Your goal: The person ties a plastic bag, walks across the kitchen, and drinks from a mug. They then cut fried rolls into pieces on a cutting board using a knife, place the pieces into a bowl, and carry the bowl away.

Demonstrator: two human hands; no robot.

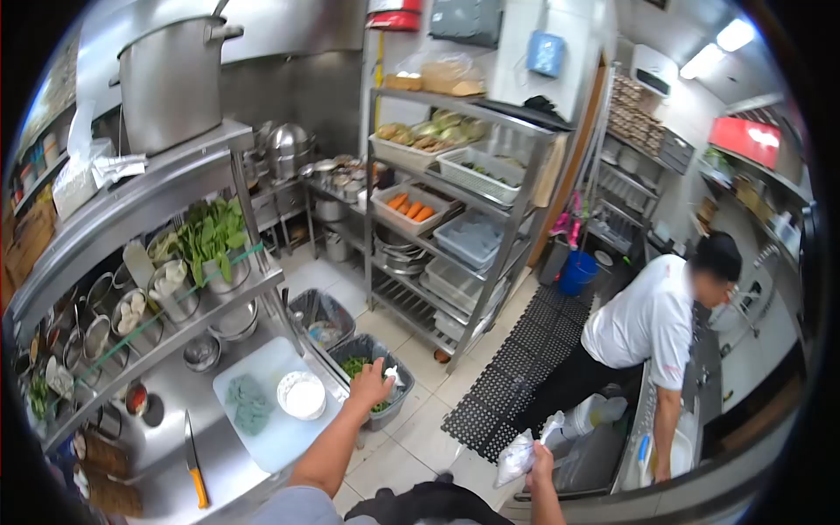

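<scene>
My right hand (541,464) grips the gathered neck of a clear plastic bag (514,458) with white contents, low at the right front. My left hand (371,383) is stretched over a grey bin (404,404) holding green leaf scraps. Its fingers are apart, and a small white scrap (392,375) shows just beyond the fingertips; whether they touch it is hard to see. Left of that arm, a tub of white powder or paste (301,396) sits on a white cutting board (278,440), beside a crumpled greenish cloth or plastic (248,404).
A yellow-handled knife (198,472) lies on the steel counter (162,442). Leafy greens (210,241) and containers fill the shelf above. A wire rack (455,337) of trays stands ahead. At right, a co-worker (643,319) leans over a sink by a black mat (525,372).
</scene>
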